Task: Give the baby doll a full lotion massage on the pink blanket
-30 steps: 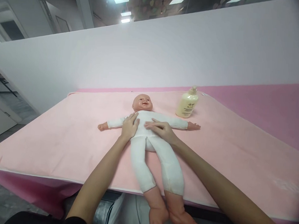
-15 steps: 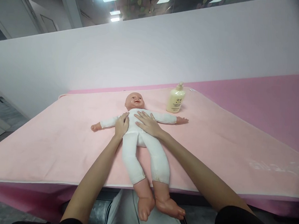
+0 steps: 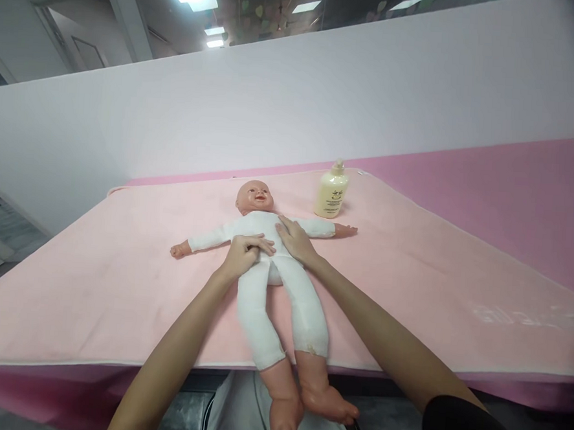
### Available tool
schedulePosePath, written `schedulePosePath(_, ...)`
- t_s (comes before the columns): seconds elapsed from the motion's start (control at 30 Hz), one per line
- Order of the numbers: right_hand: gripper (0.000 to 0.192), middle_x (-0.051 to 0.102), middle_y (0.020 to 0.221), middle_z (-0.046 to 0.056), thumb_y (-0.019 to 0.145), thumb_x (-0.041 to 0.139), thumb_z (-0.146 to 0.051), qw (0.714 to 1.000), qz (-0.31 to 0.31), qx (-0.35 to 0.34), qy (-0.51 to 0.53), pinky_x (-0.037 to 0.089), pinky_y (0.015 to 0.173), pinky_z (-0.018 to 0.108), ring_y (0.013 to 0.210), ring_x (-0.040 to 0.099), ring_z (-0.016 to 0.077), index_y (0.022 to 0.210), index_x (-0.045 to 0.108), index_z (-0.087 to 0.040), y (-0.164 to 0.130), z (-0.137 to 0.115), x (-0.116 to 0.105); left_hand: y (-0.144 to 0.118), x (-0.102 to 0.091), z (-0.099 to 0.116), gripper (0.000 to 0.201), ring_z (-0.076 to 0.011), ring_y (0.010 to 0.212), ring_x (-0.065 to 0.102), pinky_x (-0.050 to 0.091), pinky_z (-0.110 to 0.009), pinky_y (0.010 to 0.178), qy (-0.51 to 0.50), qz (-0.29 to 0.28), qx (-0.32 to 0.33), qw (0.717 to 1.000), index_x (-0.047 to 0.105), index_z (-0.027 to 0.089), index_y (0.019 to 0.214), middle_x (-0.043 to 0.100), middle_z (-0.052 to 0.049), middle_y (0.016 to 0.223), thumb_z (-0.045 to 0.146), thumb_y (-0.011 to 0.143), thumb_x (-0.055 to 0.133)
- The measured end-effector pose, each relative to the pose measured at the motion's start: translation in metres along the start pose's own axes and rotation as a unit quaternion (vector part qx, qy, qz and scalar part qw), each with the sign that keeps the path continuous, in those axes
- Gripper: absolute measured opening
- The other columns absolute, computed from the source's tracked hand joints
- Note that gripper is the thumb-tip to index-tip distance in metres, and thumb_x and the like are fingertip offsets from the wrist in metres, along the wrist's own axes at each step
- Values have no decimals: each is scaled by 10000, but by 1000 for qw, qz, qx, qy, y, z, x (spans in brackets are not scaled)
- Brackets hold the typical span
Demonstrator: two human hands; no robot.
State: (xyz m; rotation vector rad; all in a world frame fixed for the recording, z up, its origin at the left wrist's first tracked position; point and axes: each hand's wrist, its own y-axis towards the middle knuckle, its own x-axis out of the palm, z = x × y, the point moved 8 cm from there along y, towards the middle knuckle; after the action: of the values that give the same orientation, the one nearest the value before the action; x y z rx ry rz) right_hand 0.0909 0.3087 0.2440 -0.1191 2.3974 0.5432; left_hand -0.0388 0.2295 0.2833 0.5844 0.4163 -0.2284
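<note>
A baby doll (image 3: 266,240) in a white one-piece lies on its back on a pale pink towel (image 3: 118,276), arms spread, bare feet hanging past the near edge. My left hand (image 3: 244,251) rests flat across the doll's belly, fingers pointing right. My right hand (image 3: 295,240) lies flat on the doll's chest and side, fingers pointing up toward the shoulder. Neither hand grips anything.
A cream pump bottle (image 3: 331,192) stands upright on the towel just beyond the doll's arm on the right. The towel covers a darker pink table (image 3: 512,190). A white partition wall (image 3: 323,100) runs behind the table. Floor shows at the left.
My left hand has slid from the doll's side onto its belly, turning crosswise. My right hand has moved from the middle of the chest out to the doll's right side.
</note>
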Motion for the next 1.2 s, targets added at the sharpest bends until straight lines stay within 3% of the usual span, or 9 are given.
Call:
schedulePosePath(0.13,477,542,1348,104,928,313,-333,999,29,-11,19,286,1142,441,1288,471,222,1308,529,-141,0,-2,-6,0,23,15,338,-189,1266,508,238,-452,1156,128,-136,-17,982,708,261,1035,653,-8,1224,232,879,410)
schedulePosePath(0.3,444,556,1330,107,903,385,-343,990,73,26,119,352,1108,429,1255,508,221,1281,540,-169,2,14,-6,5,26,3,454,-211,1467,102,-2,-534,1167,275,-208,-76,936,501,387,1329,224,50,1560,502,952,276)
schedulePosePath(0.5,387,640,1210,98,818,480,-375,960,121,18,250,406,1072,403,1167,581,207,1120,626,-181,-6,5,-16,15,-2,-30,546,-281,1464,95,18,-611,1138,309,-37,-171,935,381,353,1420,185,-25,1574,545,909,383)
schedulePosePath(0.6,261,730,926,68,767,512,-379,958,24,-41,284,333,1130,442,1062,644,231,685,684,-199,-11,-24,-12,11,-22,-45,465,-279,1431,241,121,-582,1151,256,84,-175,947,469,286,1373,331,-67,1522,393,925,410)
schedulePosePath(0.67,265,737,852,40,754,537,-389,954,-85,-87,273,254,1169,480,1023,664,235,625,687,-212,-17,-45,-3,7,-33,-50,423,-233,1372,370,233,-497,1156,200,147,-156,956,539,224,1314,467,-79,1437,274,923,386)
schedulePosePath(0.8,323,695,1105,2,847,500,-442,950,-204,-166,167,30,1201,525,1176,583,224,985,725,-255,-31,-68,5,-4,-46,-56,422,-172,1226,536,384,-363,1099,125,238,-150,951,643,157,1167,622,-64,1270,116,865,351)
schedulePosePath(0.9,418,499,1392,-31,915,409,-512,946,-240,-206,64,-76,1178,535,1404,310,226,1249,592,-341,-35,-71,11,-6,-47,-54,446,-162,1181,570,407,-346,1083,121,257,-152,947,666,151,1117,654,-53,1218,64,821,344)
schedulePosePath(1.0,496,277,1527,-53,924,362,-563,953,-240,-183,-23,-64,1173,536,1463,119,230,1370,458,-370,-28,-65,18,-6,-45,-51,447,-159,1185,568,399,-344,1089,121,256,-148,947,679,151,1086,665,-46,1198,54,808,342)
schedulePosePath(1.2,670,107,1578,18,914,301,-614,982,-161,-57,-79,-5,1173,549,1471,59,229,1488,248,-273,-4,-30,19,-9,-42,-42,371,-186,1194,565,394,-372,1084,116,256,-149,948,699,161,987,644,-72,1231,104,809,378)
